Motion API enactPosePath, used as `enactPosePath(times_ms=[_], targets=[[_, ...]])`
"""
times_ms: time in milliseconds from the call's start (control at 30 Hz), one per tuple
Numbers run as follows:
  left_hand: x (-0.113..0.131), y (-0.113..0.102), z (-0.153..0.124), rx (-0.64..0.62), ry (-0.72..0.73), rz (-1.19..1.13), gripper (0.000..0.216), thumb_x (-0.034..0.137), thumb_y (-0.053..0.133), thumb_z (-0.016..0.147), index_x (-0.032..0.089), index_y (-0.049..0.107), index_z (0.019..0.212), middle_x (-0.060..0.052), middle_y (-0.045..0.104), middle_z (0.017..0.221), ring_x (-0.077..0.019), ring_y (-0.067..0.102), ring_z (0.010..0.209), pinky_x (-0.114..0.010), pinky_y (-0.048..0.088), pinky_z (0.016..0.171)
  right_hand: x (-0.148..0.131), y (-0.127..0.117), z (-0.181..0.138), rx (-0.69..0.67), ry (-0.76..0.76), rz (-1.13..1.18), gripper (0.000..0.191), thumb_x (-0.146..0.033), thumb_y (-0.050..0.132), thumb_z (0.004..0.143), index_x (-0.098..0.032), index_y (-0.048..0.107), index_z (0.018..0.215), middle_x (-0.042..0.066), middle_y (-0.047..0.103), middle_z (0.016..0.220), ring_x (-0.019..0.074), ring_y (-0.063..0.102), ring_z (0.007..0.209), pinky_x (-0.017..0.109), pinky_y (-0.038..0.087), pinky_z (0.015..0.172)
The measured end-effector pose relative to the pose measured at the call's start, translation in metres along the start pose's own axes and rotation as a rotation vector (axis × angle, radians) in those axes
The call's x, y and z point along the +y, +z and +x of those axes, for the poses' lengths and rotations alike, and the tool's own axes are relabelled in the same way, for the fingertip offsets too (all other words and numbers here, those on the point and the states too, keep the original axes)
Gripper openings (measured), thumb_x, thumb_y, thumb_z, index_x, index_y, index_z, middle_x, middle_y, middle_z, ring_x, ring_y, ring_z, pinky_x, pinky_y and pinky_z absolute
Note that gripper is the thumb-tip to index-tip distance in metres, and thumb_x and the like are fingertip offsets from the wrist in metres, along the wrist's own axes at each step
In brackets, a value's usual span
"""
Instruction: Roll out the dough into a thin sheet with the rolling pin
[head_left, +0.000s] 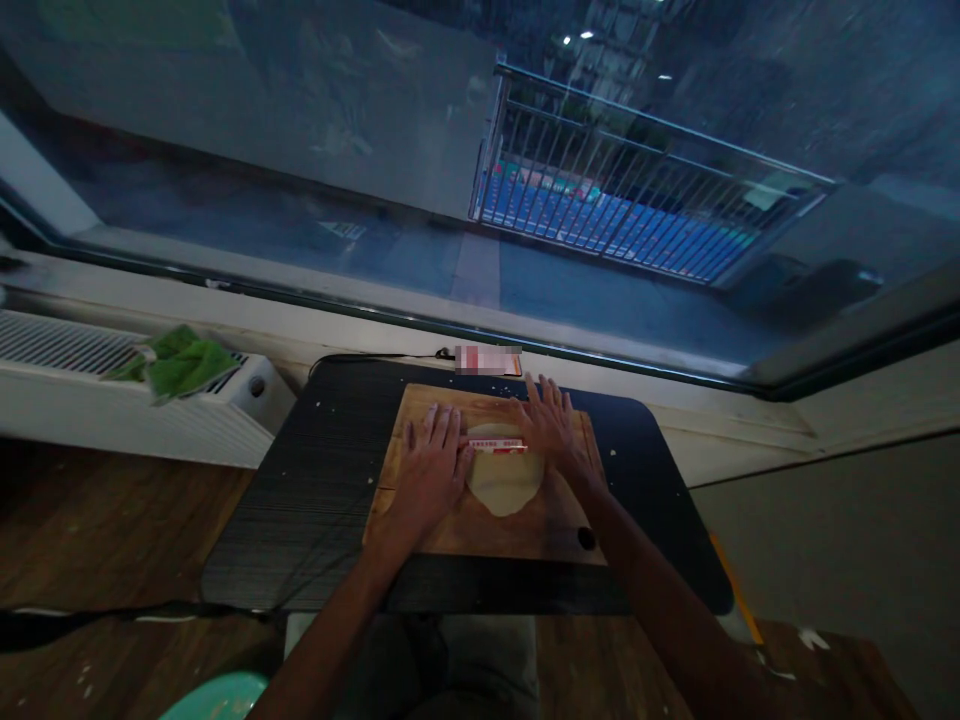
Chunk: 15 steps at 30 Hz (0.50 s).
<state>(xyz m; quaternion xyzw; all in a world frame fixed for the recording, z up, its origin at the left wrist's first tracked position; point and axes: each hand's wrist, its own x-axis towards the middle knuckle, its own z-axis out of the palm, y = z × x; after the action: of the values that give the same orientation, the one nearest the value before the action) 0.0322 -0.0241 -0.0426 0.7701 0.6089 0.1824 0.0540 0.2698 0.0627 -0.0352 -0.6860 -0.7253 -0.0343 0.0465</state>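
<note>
On a wooden cutting board [487, 542] lies a flat, pale, rounded sheet of dough [505, 488]. Across its upper part runs a slim stick or tube [496, 446] with a red and white printed surface. My left hand [433, 455] rests over the tube's left end, fingers stretched forward. At the opposite end, my right hand [550, 425] lies with its fingers spread and its palm over the tube. Both hands cover the ends, so the full length is hidden.
The board lies on a dark table [300, 500] with small crumbs on it. A blurred-out packet or phone [487, 360] is at the table's back edge, by a large window. A green cloth [187, 362] drapes over a white radiator [112, 385]. A turquoise basin [217, 697] stands low at front left.
</note>
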Motion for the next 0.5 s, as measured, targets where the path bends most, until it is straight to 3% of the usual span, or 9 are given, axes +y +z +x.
enactPosePath(times_ms=[67, 167, 367, 500], targets=[[-0.001, -0.001, -0.003, 0.005, -0.011, 0.022, 0.061, 0.039, 0.035, 0.118, 0.015, 0.05, 0.172, -0.016, 0.05, 0.178, -0.0347, 0.037, 0.171, -0.066, 0.029, 0.14, -0.003, 0.002, 0.01, 0.009, 0.0, 0.025, 0.071, -0.052, 0.041, 0.117, -0.019, 0.034, 0.18, 0.021, 0.041, 0.182, 0.039, 0.037, 0.17, 0.066, 0.031, 0.135], [0.001, -0.005, -0.002, -0.003, -0.022, 0.04, 0.062, 0.04, 0.031, 0.119, 0.013, 0.052, 0.171, -0.016, 0.051, 0.177, -0.0326, 0.039, 0.171, -0.065, 0.026, 0.142, -0.004, 0.005, 0.0, 0.069, -0.028, 0.031, 0.071, -0.049, 0.042, 0.117, -0.018, 0.035, 0.18, 0.022, 0.042, 0.181, 0.04, 0.035, 0.17, 0.068, 0.029, 0.135], [0.005, -0.016, 0.012, -0.082, -0.021, 0.101, 0.06, 0.037, 0.029, 0.119, 0.011, 0.059, 0.164, -0.017, 0.06, 0.17, -0.0355, 0.047, 0.165, -0.065, 0.029, 0.14, -0.015, -0.003, -0.062, 0.14, -0.021, 0.051, 0.07, -0.037, 0.047, 0.113, -0.014, 0.039, 0.178, 0.02, 0.05, 0.177, 0.0377, 0.039, 0.168, 0.06, 0.027, 0.137], [0.005, -0.018, 0.02, -0.115, -0.003, 0.149, 0.061, 0.031, 0.031, 0.117, 0.011, 0.05, 0.171, -0.019, 0.054, 0.175, -0.0382, 0.046, 0.166, -0.069, 0.034, 0.136, -0.037, -0.013, -0.102, 0.154, 0.07, 0.104, 0.067, -0.028, 0.048, 0.109, -0.014, 0.045, 0.174, 0.018, 0.052, 0.176, 0.035, 0.045, 0.164, 0.054, 0.032, 0.135]])
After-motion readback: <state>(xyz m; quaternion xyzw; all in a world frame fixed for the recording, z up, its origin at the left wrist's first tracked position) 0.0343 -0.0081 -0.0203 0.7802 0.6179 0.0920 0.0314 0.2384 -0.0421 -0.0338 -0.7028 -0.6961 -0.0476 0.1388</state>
